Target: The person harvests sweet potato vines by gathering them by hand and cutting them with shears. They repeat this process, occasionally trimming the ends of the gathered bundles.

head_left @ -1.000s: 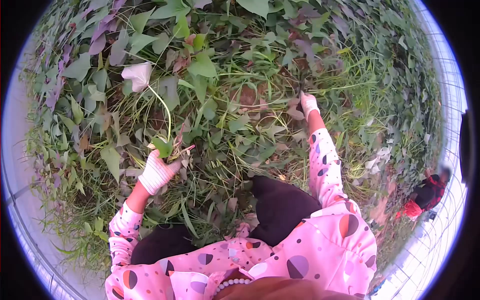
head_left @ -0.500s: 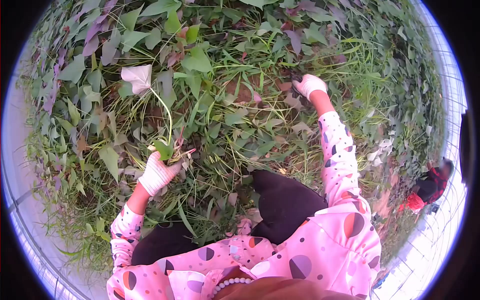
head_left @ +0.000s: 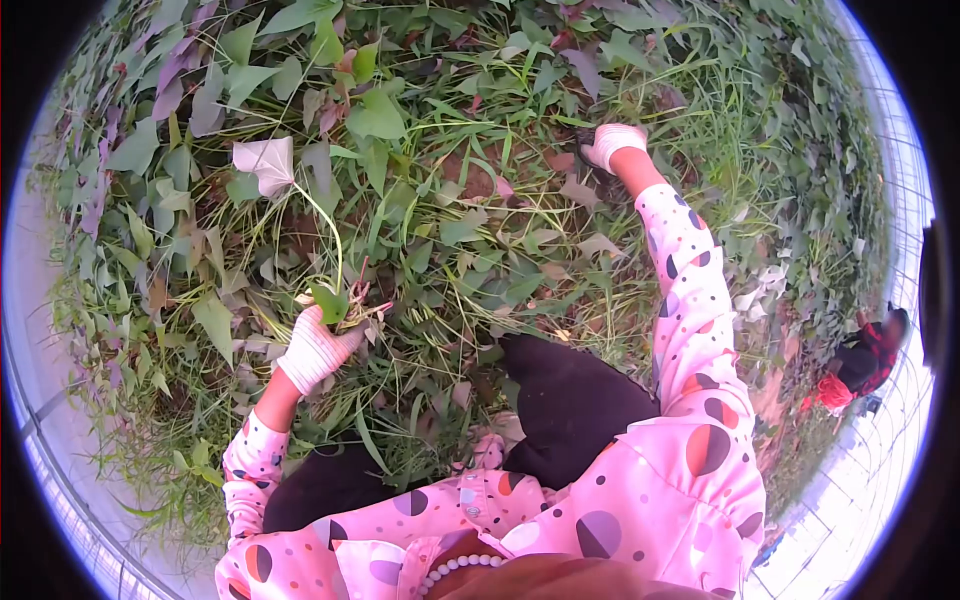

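Note:
My left hand (head_left: 318, 350), in a whitish glove, is closed around a small bunch of leafy stems (head_left: 352, 302). One long pale stem rises from the bunch and ends in a leaf with its pale side showing (head_left: 266, 166). Farther out on the right, my right hand (head_left: 608, 148) reaches low into the grass and vines. Its glove is white over the back and dark at the fingers. Those fingers look curled inward, and leaves and shadow hide whatever is in them.
Trailing vines with green and purplish leaves (head_left: 375, 115) cover the ground, mixed with grass. My dark-trousered knee (head_left: 575, 395) is close below. A person in red and black (head_left: 862, 360) is at the far right, near the white gridded wall (head_left: 905, 190).
My right hand has shifted slightly up and to the left. The left hand keeps its bunch of stems almost in place. The view has tilted a little.

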A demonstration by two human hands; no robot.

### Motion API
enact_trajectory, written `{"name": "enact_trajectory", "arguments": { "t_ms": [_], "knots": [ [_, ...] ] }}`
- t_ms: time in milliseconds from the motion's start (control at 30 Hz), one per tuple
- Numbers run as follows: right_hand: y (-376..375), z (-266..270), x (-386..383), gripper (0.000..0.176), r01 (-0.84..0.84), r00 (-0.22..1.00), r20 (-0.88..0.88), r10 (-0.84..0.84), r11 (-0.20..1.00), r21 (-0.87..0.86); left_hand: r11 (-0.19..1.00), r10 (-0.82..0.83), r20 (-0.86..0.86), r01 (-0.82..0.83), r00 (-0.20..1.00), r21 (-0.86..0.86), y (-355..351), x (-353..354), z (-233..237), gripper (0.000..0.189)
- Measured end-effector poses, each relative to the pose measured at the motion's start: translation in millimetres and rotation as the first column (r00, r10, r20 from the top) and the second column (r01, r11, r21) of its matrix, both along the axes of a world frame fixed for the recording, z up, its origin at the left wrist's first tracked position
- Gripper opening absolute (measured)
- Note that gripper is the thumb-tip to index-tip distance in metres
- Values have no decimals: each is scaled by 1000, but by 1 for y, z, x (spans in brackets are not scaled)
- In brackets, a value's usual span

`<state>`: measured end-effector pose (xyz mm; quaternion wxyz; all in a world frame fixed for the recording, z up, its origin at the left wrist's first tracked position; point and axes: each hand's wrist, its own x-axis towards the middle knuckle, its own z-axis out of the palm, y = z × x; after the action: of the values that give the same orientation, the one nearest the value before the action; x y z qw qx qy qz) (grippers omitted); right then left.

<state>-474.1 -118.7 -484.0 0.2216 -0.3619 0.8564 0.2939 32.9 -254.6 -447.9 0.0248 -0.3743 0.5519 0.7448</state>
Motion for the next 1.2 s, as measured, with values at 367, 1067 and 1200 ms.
{"name": "enact_trajectory", "arguments": {
  "t_ms": [367, 1067, 1200],
  "knots": [
    [5, -1, 1, 35, -106, 992, 55, 112, 989, -108, 998, 7, 7, -6, 1000, -69, 4, 2, -3, 31],
    [-55, -89, -10, 37, 33, 989, -108, -103, 856, -516, 865, 233, 20, -216, 972, 452, 0, 8, -21, 34],
    [-34, -53, -21, 35, 448, 874, 449, -186, 669, -594, 992, 27, -3, -26, 1000, 121, -4, 7, -10, 36]
  ]
}}
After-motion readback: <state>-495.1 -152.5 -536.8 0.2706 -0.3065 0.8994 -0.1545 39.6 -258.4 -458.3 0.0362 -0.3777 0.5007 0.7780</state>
